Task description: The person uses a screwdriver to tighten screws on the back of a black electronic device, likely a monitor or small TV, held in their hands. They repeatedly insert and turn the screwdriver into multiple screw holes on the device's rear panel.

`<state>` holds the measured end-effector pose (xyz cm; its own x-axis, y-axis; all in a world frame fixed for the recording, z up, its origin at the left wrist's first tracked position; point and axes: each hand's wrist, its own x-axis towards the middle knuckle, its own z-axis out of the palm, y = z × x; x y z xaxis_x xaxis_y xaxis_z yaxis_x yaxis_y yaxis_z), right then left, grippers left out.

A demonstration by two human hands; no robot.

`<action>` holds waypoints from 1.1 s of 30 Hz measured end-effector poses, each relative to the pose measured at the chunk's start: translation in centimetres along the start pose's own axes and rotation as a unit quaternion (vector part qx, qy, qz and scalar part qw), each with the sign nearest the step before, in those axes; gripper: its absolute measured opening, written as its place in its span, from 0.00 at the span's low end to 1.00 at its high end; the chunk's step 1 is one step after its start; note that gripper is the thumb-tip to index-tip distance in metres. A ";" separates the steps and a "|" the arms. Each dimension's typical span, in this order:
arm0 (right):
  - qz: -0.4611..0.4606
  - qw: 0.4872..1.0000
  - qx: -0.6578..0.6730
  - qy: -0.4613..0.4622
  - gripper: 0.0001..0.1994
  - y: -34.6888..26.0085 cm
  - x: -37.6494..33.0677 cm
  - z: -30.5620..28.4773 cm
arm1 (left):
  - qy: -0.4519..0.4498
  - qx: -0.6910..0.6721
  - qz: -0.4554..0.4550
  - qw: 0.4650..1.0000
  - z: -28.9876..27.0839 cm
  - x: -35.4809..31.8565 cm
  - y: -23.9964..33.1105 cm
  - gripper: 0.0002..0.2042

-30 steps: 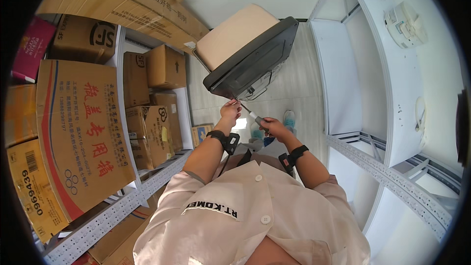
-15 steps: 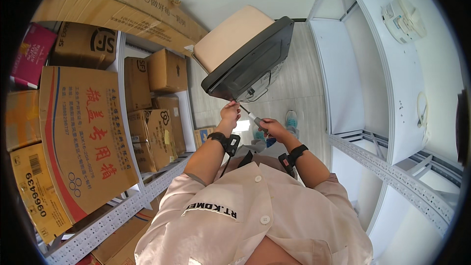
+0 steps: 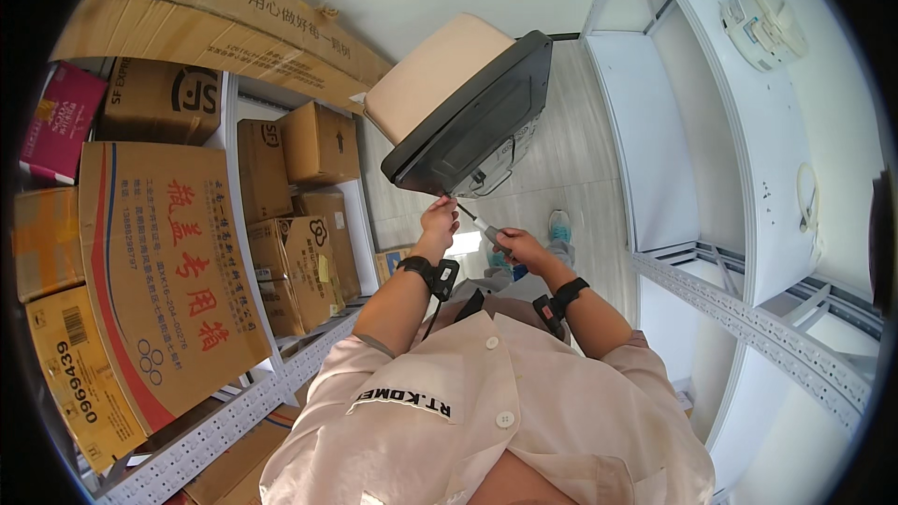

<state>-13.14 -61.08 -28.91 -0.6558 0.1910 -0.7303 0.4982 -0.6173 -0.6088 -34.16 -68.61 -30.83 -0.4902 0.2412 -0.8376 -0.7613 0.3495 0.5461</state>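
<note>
A boxy appliance with a pinkish-beige shell (image 3: 438, 70) and a black panel (image 3: 477, 126) stands tilted in front of me, its lower corner towards my hands. My right hand (image 3: 522, 248) is closed round the grey handle of a screwdriver (image 3: 493, 235), whose thin shaft points up and left to the panel's lower edge. By that edge, at the screwdriver's tip, the fingers of my left hand (image 3: 440, 222) are pinched together. What lies between them is too small to make out, and the tip itself is partly hidden.
Shelving with several cardboard boxes (image 3: 173, 266) fills the left side, a long carton (image 3: 234, 23) across its top. White metal shelves (image 3: 687, 313) run along the right, with a round white device (image 3: 762, 23) on them. Light floor (image 3: 585, 112) lies between.
The view has shifted slightly, so the shelves and boxes sit a little differently. Both hands, the screwdriver and the appliance keep nearly the same positions relative to each other.
</note>
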 end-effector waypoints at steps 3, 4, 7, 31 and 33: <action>0.002 1.000 0.017 0.001 0.17 0.3 0.1 0.2 | 0.000 -0.006 -0.008 1.000 -0.1 -0.1 0.0 0.08; 0.001 1.000 0.022 -0.002 0.17 0.3 0.1 0.2 | 0.001 -0.006 -0.009 1.000 -0.1 -0.1 0.0 0.08; -0.002 0.999 0.037 0.001 0.16 0.4 -0.1 0.5 | -0.004 0.005 -0.002 1.000 -0.1 -0.1 0.0 0.08; -0.036 0.998 0.044 0.007 0.16 1.1 0.1 0.6 | -0.005 0.023 -0.002 1.000 0.0 -0.9 0.5 0.08; -0.036 0.999 0.039 0.009 0.16 1.1 0.1 0.8 | -0.001 0.025 0.003 1.000 -0.2 -0.6 0.2 0.09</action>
<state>-13.12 -62.33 -29.36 -0.6773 0.2496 -0.6920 0.4045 -0.6593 -0.6337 -34.14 -68.84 -30.22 -0.4940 0.2461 -0.8339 -0.7361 0.3920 0.5518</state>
